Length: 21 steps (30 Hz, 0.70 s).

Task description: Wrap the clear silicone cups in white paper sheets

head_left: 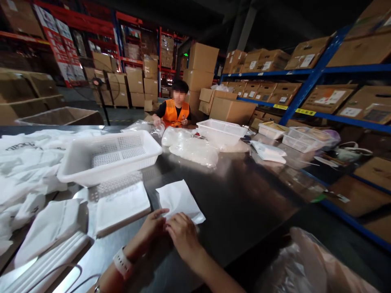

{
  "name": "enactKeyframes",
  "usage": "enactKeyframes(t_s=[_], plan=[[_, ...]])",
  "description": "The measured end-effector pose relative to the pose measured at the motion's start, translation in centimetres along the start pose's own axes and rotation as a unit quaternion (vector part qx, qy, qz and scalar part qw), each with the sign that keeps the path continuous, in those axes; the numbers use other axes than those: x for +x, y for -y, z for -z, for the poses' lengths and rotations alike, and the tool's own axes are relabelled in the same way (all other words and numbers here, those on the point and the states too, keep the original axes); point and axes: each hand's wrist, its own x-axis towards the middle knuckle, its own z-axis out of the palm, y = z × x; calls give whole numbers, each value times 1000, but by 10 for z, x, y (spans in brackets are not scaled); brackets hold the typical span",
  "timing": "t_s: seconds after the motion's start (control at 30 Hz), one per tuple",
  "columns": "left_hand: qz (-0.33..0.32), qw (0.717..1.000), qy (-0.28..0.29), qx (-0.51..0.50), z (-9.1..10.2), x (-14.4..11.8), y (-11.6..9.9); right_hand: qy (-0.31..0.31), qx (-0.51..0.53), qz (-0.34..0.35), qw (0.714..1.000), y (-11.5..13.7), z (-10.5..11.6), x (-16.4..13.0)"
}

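Note:
A flat white bag (180, 197) lies on the dark metal tabletop in front of me. My left hand (152, 227) and my right hand (183, 234) meet at its near edge, fingers closed and pinching it. The fingertips partly hide that edge, so I cannot see what the bag's opening looks like. Just left of my left hand sits a neat stack of white bags (122, 207). Further left lies a folded white bag (53, 226).
Behind the stack stands a white perforated basket (140, 160). Loose white bags (27, 162) heap at the left. Clear plastic bags (195, 150) and another white basket (221, 130) are further back. A co-worker in an orange vest (177, 112) sits opposite. Crumpled plastic (305, 264) is at the lower right.

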Motion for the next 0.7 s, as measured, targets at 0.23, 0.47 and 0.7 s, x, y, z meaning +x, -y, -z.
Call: enactKeyframes(t_s=[0.23,0.47,0.7], plan=[[-79,994,-63,37,-1,-6,-11,2,-18,-6,1000,-3,-15,-5],[-73,997,-33,6,-9,-10,-6,-30,-4,-53,998,-5,-10,-5],[-86,995,-51,-3,-11,-12,-2,-58,-88,30,994,-2,-20,-9]])
